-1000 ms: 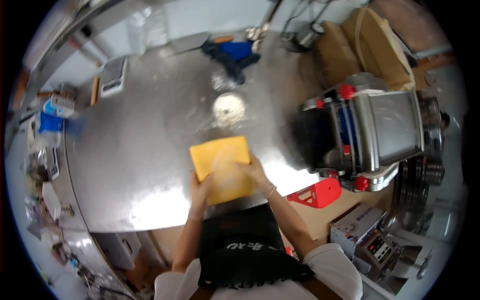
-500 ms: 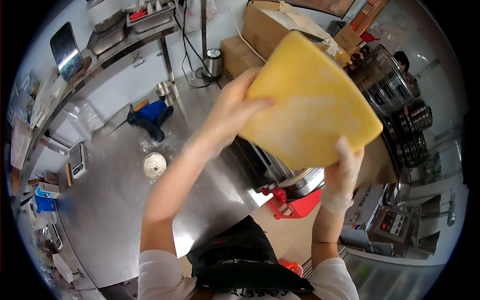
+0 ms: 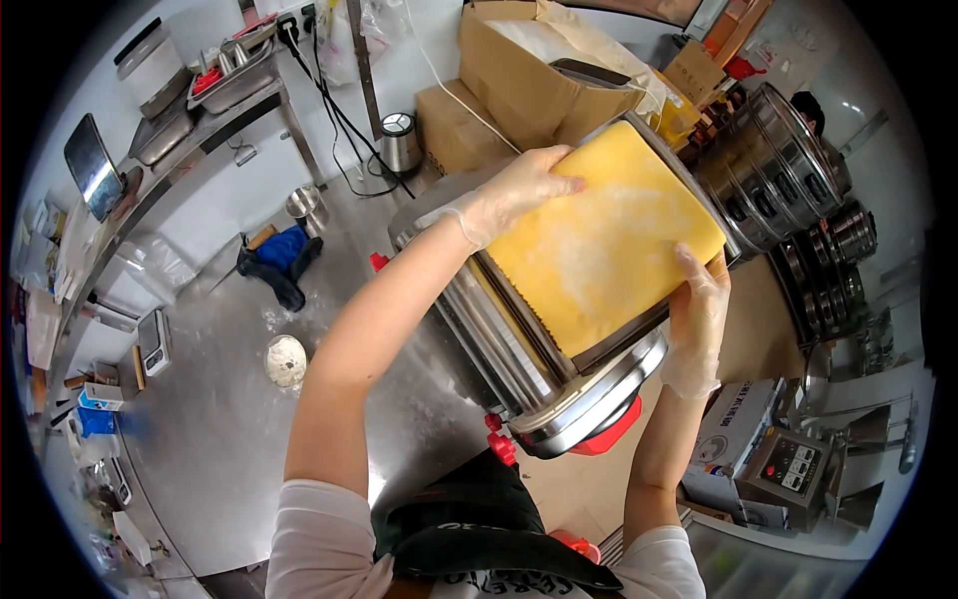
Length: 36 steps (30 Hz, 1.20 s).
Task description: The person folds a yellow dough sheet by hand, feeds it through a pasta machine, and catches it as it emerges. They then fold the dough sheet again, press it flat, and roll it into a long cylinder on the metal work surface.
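A folded yellow dough sheet (image 3: 609, 240), dusted with white flour, lies on the tray of a steel roller machine (image 3: 499, 334), its near-left edge along the roller slot. My left hand (image 3: 524, 190), in a clear glove, grips the sheet's upper left edge, thumb on top. At the right edge my right hand (image 3: 699, 304), gloved too, holds the sheet with its thumb on top and fingers beneath. Red knobs (image 3: 499, 439) stick out at the machine's near end.
The steel table (image 3: 220, 399) bears a bowl of flour (image 3: 285, 362), a blue and black cloth item (image 3: 282, 262) and a metal cup (image 3: 306, 207). Cardboard boxes (image 3: 519, 80) stand behind the machine. Stacked steel pots (image 3: 768, 180) and a boxed appliance (image 3: 783, 464) are at the right.
Both hands have brought the dough sheet down from above the machine onto its tray. The rollers, hidden before, now show. The view has shifted slightly.
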Motion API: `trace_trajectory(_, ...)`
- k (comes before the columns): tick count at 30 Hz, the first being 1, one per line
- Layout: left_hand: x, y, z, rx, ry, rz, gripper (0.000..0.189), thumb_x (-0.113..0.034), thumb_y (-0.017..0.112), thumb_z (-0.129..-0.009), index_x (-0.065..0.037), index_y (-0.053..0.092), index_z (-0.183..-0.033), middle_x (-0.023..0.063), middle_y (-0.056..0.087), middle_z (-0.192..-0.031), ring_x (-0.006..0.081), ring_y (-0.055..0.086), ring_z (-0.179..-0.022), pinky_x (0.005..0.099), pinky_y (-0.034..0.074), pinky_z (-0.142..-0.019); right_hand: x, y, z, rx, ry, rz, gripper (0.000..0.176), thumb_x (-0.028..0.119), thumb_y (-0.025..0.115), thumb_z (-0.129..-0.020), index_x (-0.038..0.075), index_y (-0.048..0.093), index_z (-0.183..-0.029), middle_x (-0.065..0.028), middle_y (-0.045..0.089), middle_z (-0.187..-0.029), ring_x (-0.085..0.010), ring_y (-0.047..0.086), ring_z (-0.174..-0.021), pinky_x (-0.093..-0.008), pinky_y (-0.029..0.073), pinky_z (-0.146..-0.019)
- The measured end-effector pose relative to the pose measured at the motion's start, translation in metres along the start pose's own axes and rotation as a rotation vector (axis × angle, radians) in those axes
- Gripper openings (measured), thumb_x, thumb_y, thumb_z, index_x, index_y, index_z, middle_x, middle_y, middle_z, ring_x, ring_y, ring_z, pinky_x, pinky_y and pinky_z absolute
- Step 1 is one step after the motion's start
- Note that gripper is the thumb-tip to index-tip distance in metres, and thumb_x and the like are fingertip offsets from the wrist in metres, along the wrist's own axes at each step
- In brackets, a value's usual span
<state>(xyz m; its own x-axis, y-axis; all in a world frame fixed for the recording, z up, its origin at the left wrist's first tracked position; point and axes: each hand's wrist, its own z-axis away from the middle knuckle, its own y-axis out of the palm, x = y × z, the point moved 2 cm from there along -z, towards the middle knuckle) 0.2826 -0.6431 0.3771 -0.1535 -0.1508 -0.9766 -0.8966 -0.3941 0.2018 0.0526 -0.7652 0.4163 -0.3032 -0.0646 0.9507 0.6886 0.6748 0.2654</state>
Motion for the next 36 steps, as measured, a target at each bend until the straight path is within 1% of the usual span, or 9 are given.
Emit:
trace_trajectory(7, 0.012, 0.010, 0.015, -0.096, -0.016, -0.163, 0.047, -0.013, 0.069, -0.096, 0.003, 0.053, -0.137, 0.0125, 0.065, -0.126, 0.0149, 0.064, -0.110, 0.0317, 0.051, -0.092, -0.019, -0.005, 0.006, 0.004, -0.013, 0.279, 0.059, -0.002, 0.069, -0.091, -0.002, 0.047, -0.145, -0.0128, 0.060, -0.137, -0.0221, 0.061, -0.122, -0.0335, 0.046, -0.107)
trace_trajectory(10, 0.029, 0.016, 0.015, -0.228, 0.345, -0.842, 0.064, -0.026, 0.069, -0.097, -0.002, 0.043, -0.150, 0.0198, 0.049, -0.149, 0.0305, 0.058, -0.127, 0.0429, 0.046, -0.106, -0.013, -0.004, 0.004, -0.002, -0.164, 0.669, 0.060, 0.002, 0.072, -0.090, -0.001, 0.049, -0.145, -0.0158, 0.061, -0.137, -0.0252, 0.062, -0.121, -0.0336, 0.049, -0.103)
trace_trajectory(13, 0.029, 0.058, 0.033, -0.307, 0.651, -1.487, 0.081, -0.044, 0.068, -0.093, -0.005, 0.036, -0.156, 0.0254, 0.027, -0.162, 0.0452, 0.033, -0.147, 0.0597, 0.030, -0.117, -0.015, -0.004, -0.003, -0.003, -0.415, 1.162, 0.059, 0.007, 0.076, -0.088, -0.002, 0.052, -0.142, -0.0227, 0.060, -0.135, -0.0357, 0.062, -0.119, -0.0385, 0.051, -0.101)
trace_trajectory(16, 0.048, 0.063, 0.038, -0.185, 0.602, -1.328, 0.090, -0.055, 0.066, -0.090, -0.007, 0.032, -0.158, 0.0257, 0.021, -0.165, 0.0494, 0.012, -0.154, 0.0692, 0.015, -0.119, -0.019, 0.003, 0.000, 0.040, -0.509, 1.328, 0.060, 0.009, 0.077, -0.086, -0.003, 0.053, -0.140, -0.0252, 0.060, -0.131, -0.0407, 0.058, -0.121, -0.0448, 0.049, -0.102)
trace_trajectory(22, 0.043, 0.054, 0.047, -0.165, 0.566, -1.294, 0.091, -0.057, 0.064, -0.091, -0.007, 0.031, -0.159, 0.0264, 0.021, -0.165, 0.0468, 0.014, -0.154, 0.0669, 0.015, -0.120, -0.017, 0.002, -0.005, 0.046, -0.510, 1.428, 0.063, 0.014, 0.080, -0.084, -0.002, 0.053, -0.139, -0.0231, 0.062, -0.131, -0.0408, 0.059, -0.120, -0.0461, 0.049, -0.101)
trace_trajectory(25, 0.015, 0.036, 0.097, -0.500, 0.663, -1.142, 0.079, -0.048, 0.062, -0.098, -0.005, 0.033, -0.158, 0.0246, 0.032, -0.161, 0.0401, 0.026, -0.152, 0.0595, 0.023, -0.120, -0.012, 0.017, 0.004, -0.087, -0.819, 1.401, 0.064, 0.017, 0.081, -0.084, 0.000, 0.054, -0.139, -0.0215, 0.064, -0.131, -0.0389, 0.059, -0.121, -0.0472, 0.047, -0.103)
trace_trajectory(29, 0.062, -0.001, 0.181, -1.340, 0.660, -0.305, 0.044, -0.024, 0.053, -0.108, -0.003, 0.046, -0.145, 0.0138, 0.051, -0.143, 0.0231, 0.051, -0.131, 0.0375, 0.043, -0.109, -0.014, 0.051, 0.017, -0.026, -0.784, 1.342, 0.064, 0.018, 0.083, -0.084, 0.003, 0.055, -0.140, -0.0189, 0.064, -0.131, -0.0368, 0.060, -0.122, -0.0462, 0.046, -0.105)
trace_trajectory(31, 0.122, -0.016, 0.197, -1.605, 0.637, 0.149, 0.036, -0.024, 0.060, -0.104, -0.005, 0.051, -0.133, 0.0083, 0.062, -0.119, 0.0196, 0.057, -0.117, 0.0369, 0.042, -0.106, -0.013, 0.072, 0.022, -0.008, -0.839, 1.283, 0.061, 0.017, 0.082, -0.084, 0.004, 0.056, -0.138, -0.0181, 0.065, -0.131, -0.0366, 0.059, -0.123, -0.0460, 0.046, -0.105)
trace_trajectory(36, 0.265, 0.013, 0.169, -0.798, -0.107, 1.040, 0.035, -0.040, 0.067, -0.098, -0.012, 0.062, -0.118, 0.0047, 0.066, -0.108, 0.0213, 0.063, -0.101, 0.0367, 0.050, -0.095, -0.019, 0.115, 0.026, 0.014, -0.921, 1.183, 0.059, 0.016, 0.082, -0.084, 0.005, 0.058, -0.137, -0.0157, 0.067, -0.125, -0.0354, 0.061, -0.119, -0.0449, 0.047, -0.102)
